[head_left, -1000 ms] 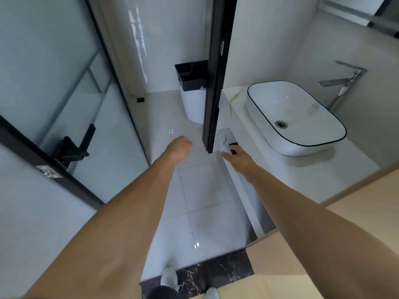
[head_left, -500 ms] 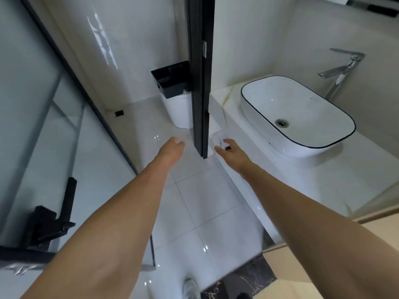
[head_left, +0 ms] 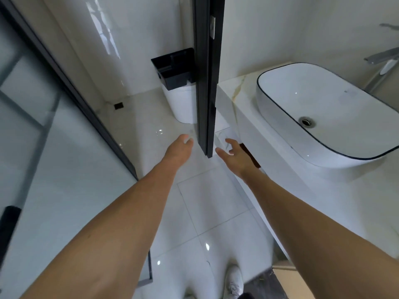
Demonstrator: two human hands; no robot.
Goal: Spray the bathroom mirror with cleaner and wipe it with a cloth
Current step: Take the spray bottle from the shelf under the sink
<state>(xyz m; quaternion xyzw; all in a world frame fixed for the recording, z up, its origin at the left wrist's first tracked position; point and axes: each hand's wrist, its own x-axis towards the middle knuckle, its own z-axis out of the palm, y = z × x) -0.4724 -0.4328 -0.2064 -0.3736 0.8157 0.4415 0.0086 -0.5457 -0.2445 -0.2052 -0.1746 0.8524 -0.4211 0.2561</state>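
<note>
Left hand: your bare left hand (head_left: 179, 148) reaches forward over the floor, fingers loosely curled and close together, holding nothing; it sits just left of the lower end of the door frame.
Right hand: your bare right hand (head_left: 234, 153) reaches forward on the other side of that frame, fingers (head_left: 230, 142) spread and slightly bent, holding nothing; it hovers by the front edge of the vanity top, and contact cannot be told.
Door frame: a tall black metal door frame edge (head_left: 207, 83) runs down the middle of the view and ends between your two hands.
Basin: a white oval ceramic basin with a thin black rim (head_left: 323, 113) stands on the white marble-look vanity top (head_left: 233, 91), to your right; its round metal drain (head_left: 306, 121) shows.
Tap: a chrome tap (head_left: 382, 59) shows at the right edge, behind the basin.
Bin: a white bin with a black open top (head_left: 177, 83) stands on the floor, partly hidden behind the frame.
Floor: glossy white floor tiles (head_left: 205, 212) lie under your arms; one white shoe (head_left: 234, 281) shows at the bottom.
Glass panel: a frosted glass panel with a dark frame (head_left: 54, 147) fills the left side.
Mirror, cleaner, cloth: you cannot tell where these are from this view.
</note>
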